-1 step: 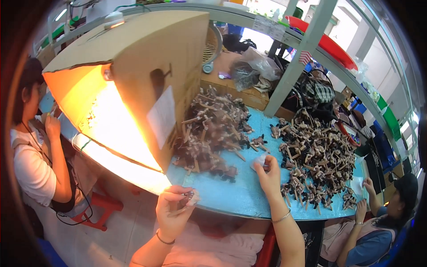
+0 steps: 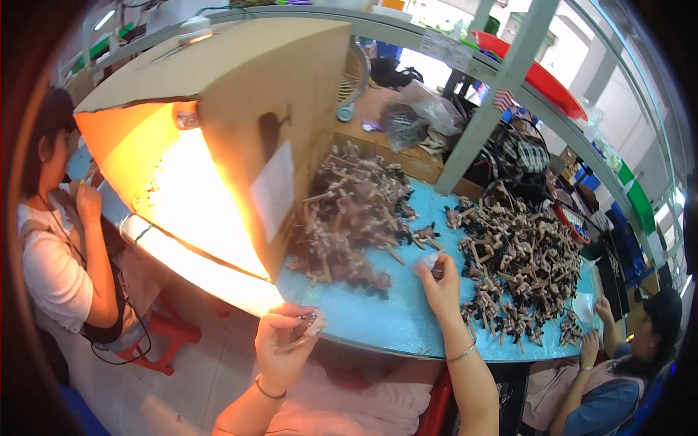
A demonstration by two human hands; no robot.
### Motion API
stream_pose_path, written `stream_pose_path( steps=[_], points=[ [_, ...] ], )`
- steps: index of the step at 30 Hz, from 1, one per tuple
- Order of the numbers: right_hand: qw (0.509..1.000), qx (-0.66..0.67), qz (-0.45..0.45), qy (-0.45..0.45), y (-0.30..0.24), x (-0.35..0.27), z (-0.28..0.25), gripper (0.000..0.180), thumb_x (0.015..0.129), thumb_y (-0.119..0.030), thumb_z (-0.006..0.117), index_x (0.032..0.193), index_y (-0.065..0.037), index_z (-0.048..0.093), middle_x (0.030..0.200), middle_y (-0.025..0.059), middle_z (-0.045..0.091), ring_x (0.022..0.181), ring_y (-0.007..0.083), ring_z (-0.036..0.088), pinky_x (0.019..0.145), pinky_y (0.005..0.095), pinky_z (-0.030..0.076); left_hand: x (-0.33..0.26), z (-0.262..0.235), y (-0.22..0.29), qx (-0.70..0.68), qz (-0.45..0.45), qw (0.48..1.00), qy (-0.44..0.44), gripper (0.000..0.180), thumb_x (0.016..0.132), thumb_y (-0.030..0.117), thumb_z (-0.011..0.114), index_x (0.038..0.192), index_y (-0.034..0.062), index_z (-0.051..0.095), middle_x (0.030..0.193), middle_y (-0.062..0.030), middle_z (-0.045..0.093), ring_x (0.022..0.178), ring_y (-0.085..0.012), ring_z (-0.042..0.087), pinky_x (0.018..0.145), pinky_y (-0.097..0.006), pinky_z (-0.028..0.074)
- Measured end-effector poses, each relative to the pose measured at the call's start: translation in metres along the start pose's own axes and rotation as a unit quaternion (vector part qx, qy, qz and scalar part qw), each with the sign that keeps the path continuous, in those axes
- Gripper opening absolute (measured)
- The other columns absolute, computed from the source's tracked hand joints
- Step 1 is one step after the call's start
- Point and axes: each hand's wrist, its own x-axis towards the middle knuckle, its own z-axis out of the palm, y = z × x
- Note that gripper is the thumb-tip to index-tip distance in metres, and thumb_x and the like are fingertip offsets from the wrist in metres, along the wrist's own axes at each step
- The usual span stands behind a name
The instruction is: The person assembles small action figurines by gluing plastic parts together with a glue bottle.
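Observation:
Near the front edge of the blue tabletop point(image 2: 407, 280), my left hand point(image 2: 285, 347) pinches a small figurine point(image 2: 311, 324), brownish with pale parts. Glare from the lit box close by and its small size blur its details. My right hand point(image 2: 442, 289) is raised over the tabletop, its fingers closed on a soft white wad point(image 2: 426, 264) that looks like cloth or tissue. Beyond my hands lies a hazy heap of figurines point(image 2: 356, 211) with brown, black and wooden-coloured parts. To the right is a larger, similar pile point(image 2: 520, 254). One loose figurine point(image 2: 424, 235) lies between the heaps.
A big cardboard box point(image 2: 291, 80), open and glowing orange inside, stands at the left with a bright lamp point(image 2: 187, 118). A metal post point(image 2: 494, 102) rises behind the heaps. Co-workers sit at left point(image 2: 62, 269) and right point(image 2: 618, 378). A red stool point(image 2: 163, 338) stands at lower left.
The whole view has shifted slightly, so the box and heaps sit a little further right. Both hands keep nearly the same pose and hold the same things.

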Motion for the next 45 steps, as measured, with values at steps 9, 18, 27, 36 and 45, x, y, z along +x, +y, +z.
stream_pose_path(
  steps=[9,18,27,36,45],
  points=[
    [0.958,-0.106,-0.217,0.151,-0.073,-0.048,0.009,0.033,0.076,-0.001,0.060,0.108,0.001,0.049,0.103,0.0142,0.050,0.092,0.0246,0.049,0.079,0.0335,0.040,-0.010,-0.060,0.005,-0.009,0.003,0.992,0.123,0.032,0.075,-0.014,0.063,0.095,0.0037,0.044,0.103,-0.0125,0.053,0.090,-0.0164,0.058,0.077,-0.029,0.052],
    [0.818,-0.260,-0.462,-0.223,-0.204,-0.061,0.205,0.016,0.078,-0.008,0.053,0.092,-0.002,0.058,0.085,0.0115,0.057,0.080,0.0233,0.054,0.066,0.0336,0.042,-0.016,-0.103,0.024,-0.010,0.000,0.962,0.272,0.031,0.076,-0.009,0.064,0.095,0.0063,0.044,0.104,-0.0098,0.050,0.094,-0.0155,0.055,0.081,-0.027,0.049],
    [0.714,-0.582,-0.352,-0.166,-0.165,-0.025,0.280,0.018,0.079,-0.016,0.052,0.075,-0.009,0.068,0.077,0.0067,0.058,0.076,0.0217,0.050,0.064,0.0386,0.031,-0.030,-0.126,0.024,0.001,-0.017,0.965,0.261,0.028,0.080,0.003,0.066,0.097,0.0093,0.045,0.107,-0.0069,0.049,0.100,-0.0182,0.055,0.079,-0.029,0.051],
    [0.806,-0.339,-0.481,-0.058,-0.183,-0.042,0.260,0.004,0.074,-0.011,0.052,0.072,-0.007,0.052,0.068,0.0084,0.050,0.067,0.0199,0.050,0.059,0.0332,0.038,-0.024,-0.111,0.034,-0.021,-0.045,0.971,0.235,0.027,0.081,0.005,0.066,0.097,0.0082,0.045,0.107,-0.0078,0.050,0.097,-0.0190,0.058,0.077,-0.030,0.053],
    [0.917,0.147,-0.278,-0.246,-0.170,-0.075,0.131,0.018,0.078,0.004,0.059,0.094,-0.001,0.057,0.083,0.0119,0.060,0.072,0.0207,0.062,0.063,0.0285,0.049,-0.012,-0.077,0.030,-0.153,-0.109,0.968,0.165,0.025,0.081,0.000,0.062,0.099,0.0063,0.047,0.104,-0.0103,0.055,0.095,-0.0205,0.060,0.079,-0.032,0.051]
  ],
)
